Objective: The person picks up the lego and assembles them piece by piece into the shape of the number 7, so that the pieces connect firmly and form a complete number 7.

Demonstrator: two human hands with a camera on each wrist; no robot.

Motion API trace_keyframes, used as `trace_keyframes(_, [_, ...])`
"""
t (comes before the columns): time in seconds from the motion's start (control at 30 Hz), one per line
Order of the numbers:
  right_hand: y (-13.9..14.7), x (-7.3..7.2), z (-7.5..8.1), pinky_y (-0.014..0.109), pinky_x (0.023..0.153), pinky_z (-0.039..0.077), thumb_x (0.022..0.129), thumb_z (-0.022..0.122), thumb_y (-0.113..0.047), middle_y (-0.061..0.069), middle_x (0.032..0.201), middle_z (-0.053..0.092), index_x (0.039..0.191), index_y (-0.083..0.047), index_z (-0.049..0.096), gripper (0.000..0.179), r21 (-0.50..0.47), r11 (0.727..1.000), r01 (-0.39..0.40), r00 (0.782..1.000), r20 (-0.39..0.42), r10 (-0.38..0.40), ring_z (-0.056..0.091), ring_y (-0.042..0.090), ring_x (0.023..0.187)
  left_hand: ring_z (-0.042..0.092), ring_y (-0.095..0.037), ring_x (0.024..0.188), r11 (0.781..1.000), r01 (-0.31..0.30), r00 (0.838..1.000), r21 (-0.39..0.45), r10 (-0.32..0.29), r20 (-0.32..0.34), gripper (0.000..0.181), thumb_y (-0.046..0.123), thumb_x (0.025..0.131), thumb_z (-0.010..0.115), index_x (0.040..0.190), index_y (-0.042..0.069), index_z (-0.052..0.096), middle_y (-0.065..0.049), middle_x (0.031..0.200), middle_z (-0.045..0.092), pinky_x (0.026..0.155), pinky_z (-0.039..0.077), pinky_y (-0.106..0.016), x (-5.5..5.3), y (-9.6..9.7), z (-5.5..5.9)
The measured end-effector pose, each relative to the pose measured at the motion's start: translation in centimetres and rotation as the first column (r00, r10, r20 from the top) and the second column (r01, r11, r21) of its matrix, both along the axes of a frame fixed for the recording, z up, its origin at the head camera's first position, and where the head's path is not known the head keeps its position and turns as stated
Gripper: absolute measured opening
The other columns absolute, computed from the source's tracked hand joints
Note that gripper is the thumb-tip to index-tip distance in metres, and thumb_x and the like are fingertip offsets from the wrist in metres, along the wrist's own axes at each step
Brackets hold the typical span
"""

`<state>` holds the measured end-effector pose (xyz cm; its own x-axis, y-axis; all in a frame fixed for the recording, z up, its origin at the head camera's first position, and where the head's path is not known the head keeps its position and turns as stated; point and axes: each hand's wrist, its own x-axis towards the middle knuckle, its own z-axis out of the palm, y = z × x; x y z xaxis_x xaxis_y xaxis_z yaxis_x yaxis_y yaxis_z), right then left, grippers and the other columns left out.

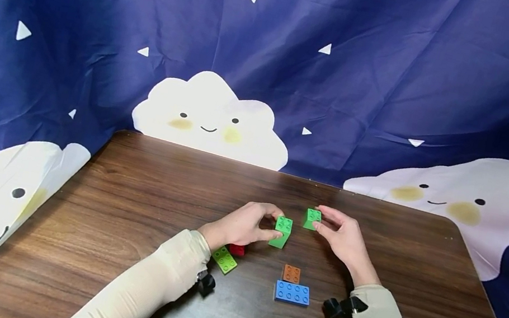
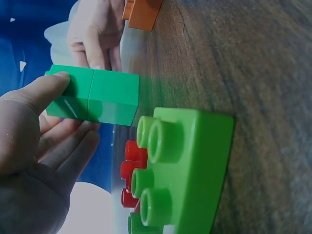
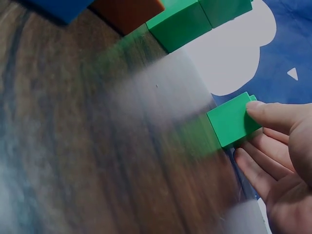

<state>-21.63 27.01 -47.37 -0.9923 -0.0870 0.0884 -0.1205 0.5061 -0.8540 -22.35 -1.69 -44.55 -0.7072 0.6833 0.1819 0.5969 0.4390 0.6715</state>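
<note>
Between its thumb and fingers, my left hand (image 1: 250,225) pinches the upper part of an upright stack of two green bricks (image 1: 280,233). The seam between the two bricks shows in the left wrist view. Farther back on the right, my right hand (image 1: 342,237) pinches a single green brick (image 3: 235,121) by thumb and fingers. The single brick stands apart from the stack, studs up. A lime green brick (image 1: 224,260) lies near the left wrist, beside a red brick (image 1: 237,249) that the left hand partly hides.
Nearer the body, an orange brick (image 1: 291,273) lies just behind a longer blue brick (image 1: 292,293) on the brown wooden table (image 1: 153,181). A dark blue cloth (image 1: 275,43) with clouds hangs behind the table's far edge.
</note>
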Motion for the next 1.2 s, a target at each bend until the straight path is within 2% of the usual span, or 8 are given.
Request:
trace_keyframes(0.27, [0.0,-0.2,-0.2,0.002,0.088,0.048,0.1,0.076,-0.007,0.03,0.145,0.065,0.148,0.006,0.06,0.051,0.033,0.999,0.021,1.0,0.01,-0.022,0.066,0.044,0.134,0.072,-0.02,0.11,1.0,-0.001,1.0,0.005,0.001,0.004,0.03,0.02,0.1,0.079,0.125,0.006,0.072,-0.007,0.118,0.076,0.098,0.059,-0.031,0.0,0.0,-0.1])
trace_keyframes(0.37, [0.0,-0.2,-0.3,0.006,0.092,0.05,0.1,0.076,-0.008,0.029,0.145,0.066,0.147,0.005,0.061,0.051,0.047,0.998,0.03,1.0,0.005,-0.031,0.065,0.044,0.135,0.072,-0.019,0.109,1.0,-0.004,1.0,0.007,0.004,0.006,0.029,0.02,0.1,0.08,0.124,0.006,0.072,-0.007,0.117,0.076,0.097,0.059,-0.031,0.0,0.1,-0.1])
trace_keyframes(0.43, [0.0,-0.2,-0.4,0.015,0.098,0.054,0.101,0.076,-0.009,0.027,0.145,0.067,0.147,0.003,0.062,0.05,0.07,0.997,0.036,0.999,0.001,-0.036,0.064,0.043,0.137,0.072,-0.019,0.109,1.0,-0.006,1.0,0.01,0.006,0.005,0.029,0.02,0.1,0.08,0.124,0.006,0.072,-0.006,0.117,0.076,0.097,0.059,-0.03,0.0,0.1,-0.1])
trace_keyframes(0.5, [0.0,-0.1,-0.4,0.03,0.105,0.058,0.101,0.076,-0.009,0.026,0.145,0.066,0.147,0.003,0.062,0.05,0.079,0.996,0.037,0.999,-0.002,-0.037,0.063,0.043,0.137,0.071,-0.019,0.109,1.0,-0.006,1.0,0.013,0.006,0.006,0.029,0.02,0.1,0.08,0.124,0.006,0.072,-0.006,0.117,0.076,0.097,0.059,-0.03,0.1,0.1,-0.1])
trace_keyframes(0.6, [0.0,-0.1,-0.3,0.046,0.11,0.056,0.102,0.076,-0.01,0.026,0.145,0.067,0.147,0.003,0.062,0.049,0.092,0.995,0.041,0.999,-0.011,-0.041,0.063,0.043,0.137,0.072,-0.019,0.108,1.0,-0.005,1.0,0.019,0.005,0.008,0.028,0.019,0.1,0.08,0.124,0.006,0.072,-0.006,0.116,0.076,0.096,0.059,-0.03,0.1,0.0,-0.2])
trace_keyframes(0.8, [-0.2,0.1,0.0,0.042,0.107,0.058,0.101,0.077,-0.013,0.025,0.143,0.068,0.146,0.003,0.064,0.049,0.091,0.994,0.057,0.998,-0.024,-0.055,0.066,0.042,0.135,0.072,-0.019,0.107,1.0,-0.001,1.0,0.028,0.001,0.007,0.026,0.019,0.1,0.079,0.122,0.007,0.072,-0.006,0.115,0.076,0.095,0.059,-0.03,0.1,0.0,-0.1])
trace_keyframes(1.0, [-0.5,0.5,0.2,0.054,0.111,0.054,0.101,0.077,-0.016,0.024,0.143,0.069,0.145,0.0,0.065,0.049,0.098,0.993,0.069,0.997,-0.032,-0.066,0.066,0.041,0.135,0.071,-0.019,0.108,1.0,-0.004,1.0,0.026,0.004,0.02,0.027,0.019,0.1,0.079,0.123,0.007,0.072,-0.006,0.116,0.076,0.097,0.059,-0.031,0.1,0.1,-0.1])
trace_keyframes(1.2, [-0.8,0.9,0.5,0.049,0.109,0.056,0.101,0.078,-0.016,0.022,0.142,0.07,0.145,0.0,0.066,0.048,0.093,0.993,0.076,0.996,-0.043,-0.073,0.066,0.04,0.134,0.071,-0.019,0.109,1.0,-0.008,1.0,0.024,0.008,0.011,0.027,0.019,0.1,0.079,0.123,0.007,0.072,-0.006,0.117,0.076,0.097,0.059,-0.03,0.1,0.1,-0.1])
